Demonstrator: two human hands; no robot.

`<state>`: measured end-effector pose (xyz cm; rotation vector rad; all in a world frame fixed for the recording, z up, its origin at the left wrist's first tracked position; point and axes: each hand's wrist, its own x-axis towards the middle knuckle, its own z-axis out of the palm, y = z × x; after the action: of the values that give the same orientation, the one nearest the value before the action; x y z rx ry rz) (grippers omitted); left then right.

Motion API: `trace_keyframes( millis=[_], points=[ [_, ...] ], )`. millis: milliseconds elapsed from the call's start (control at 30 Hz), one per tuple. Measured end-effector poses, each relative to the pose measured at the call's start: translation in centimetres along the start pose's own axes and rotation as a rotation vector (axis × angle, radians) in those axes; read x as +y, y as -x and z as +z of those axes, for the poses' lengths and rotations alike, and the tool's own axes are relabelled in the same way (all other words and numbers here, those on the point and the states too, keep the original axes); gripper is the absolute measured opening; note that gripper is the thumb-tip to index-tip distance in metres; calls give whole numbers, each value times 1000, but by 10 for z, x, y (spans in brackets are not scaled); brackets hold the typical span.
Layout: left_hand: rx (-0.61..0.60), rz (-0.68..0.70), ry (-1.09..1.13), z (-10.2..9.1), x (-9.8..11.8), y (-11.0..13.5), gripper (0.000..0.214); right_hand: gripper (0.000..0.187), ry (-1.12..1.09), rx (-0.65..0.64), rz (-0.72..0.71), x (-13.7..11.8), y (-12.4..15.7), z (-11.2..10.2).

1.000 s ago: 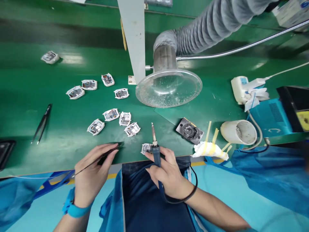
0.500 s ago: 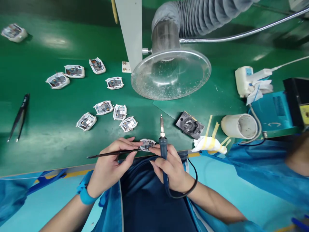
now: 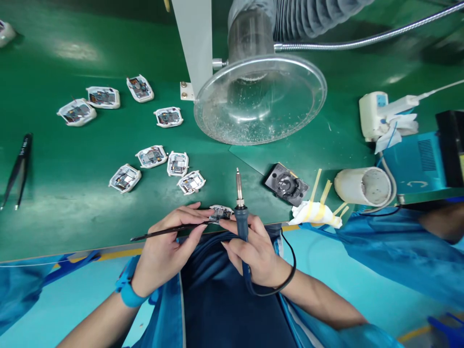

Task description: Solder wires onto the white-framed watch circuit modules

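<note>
At the bench's front edge, my left hand is closed around dark tweezers, whose tips reach a white watch case with an exposed circuit board. Fingers of both hands touch this case. My right hand grips a blue-handled soldering iron, its bare metal tip pointing up and away from the case. The iron's cable loops round by my right wrist. What the tweezer tips hold, if anything, is too small to make out.
Several similar watch cases lie to the left, with spare tweezers beyond. A clear fume hood hangs ahead. To the right are a black fixture, a taped white bundle, a white cup and a person's blue sleeve.
My head view has shifted slightly, moving the bench items in the picture. The soldering iron and right fingers have moved slightly left. Both hands keep their holds.
</note>
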<state>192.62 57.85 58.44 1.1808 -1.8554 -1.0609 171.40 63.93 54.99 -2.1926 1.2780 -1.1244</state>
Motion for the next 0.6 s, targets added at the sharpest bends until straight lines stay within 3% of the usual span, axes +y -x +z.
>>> trace_keyframes(
  millis=[333,600],
  points=[
    [17,89,-30,1,-3,-2,15,13,-11,28,-44,7,-3,4],
    [11,57,30,-1,-4,-3,16,14,20,-12,-18,4,-7,5]
  ],
)
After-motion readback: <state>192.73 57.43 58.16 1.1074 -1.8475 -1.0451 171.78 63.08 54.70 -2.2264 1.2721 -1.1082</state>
